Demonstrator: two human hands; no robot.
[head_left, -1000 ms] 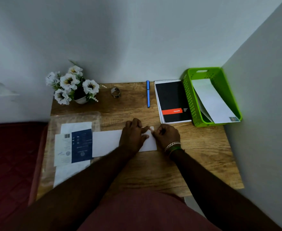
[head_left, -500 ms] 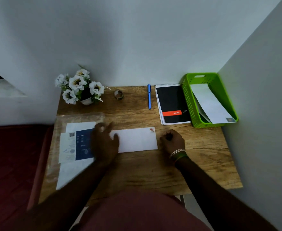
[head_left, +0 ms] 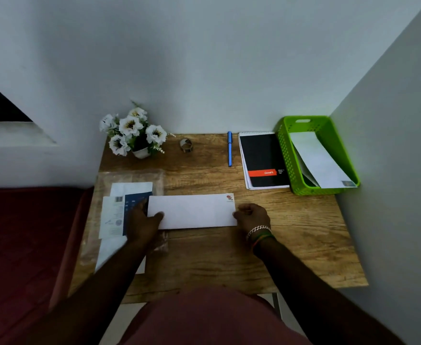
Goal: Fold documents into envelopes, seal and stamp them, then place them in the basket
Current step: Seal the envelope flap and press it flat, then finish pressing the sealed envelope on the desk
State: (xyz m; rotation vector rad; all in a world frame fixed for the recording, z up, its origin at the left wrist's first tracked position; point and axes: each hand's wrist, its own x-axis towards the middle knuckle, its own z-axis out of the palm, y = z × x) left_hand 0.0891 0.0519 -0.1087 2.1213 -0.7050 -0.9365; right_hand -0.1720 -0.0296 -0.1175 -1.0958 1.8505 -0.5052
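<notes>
A white envelope [head_left: 194,210] lies flat in the middle of the wooden desk, a small red stamp [head_left: 229,197] on its far right corner. My left hand [head_left: 142,220] grips its left end, thumb on top. My right hand [head_left: 251,216] holds its right end with curled fingers. A green basket [head_left: 285,150] stands at the back right against the wall, with white envelopes [head_left: 319,163] leaning inside. Left of the envelope a clear plastic sleeve [head_left: 129,178] holds white sheets and a dark blue leaflet [head_left: 134,199].
A black notepad with an orange band [head_left: 263,160] lies left of the basket, a blue pen [head_left: 229,149] beside it. A tape roll [head_left: 186,145] and a pot of white flowers [head_left: 132,134] stand at the back. Walls close the back and right; a dark red surface [head_left: 25,245] lies left.
Both hands left the stamp corner. My left hand swung over to the envelope's left end and took hold; my right hand settled at the right end. The stamp now shows.
</notes>
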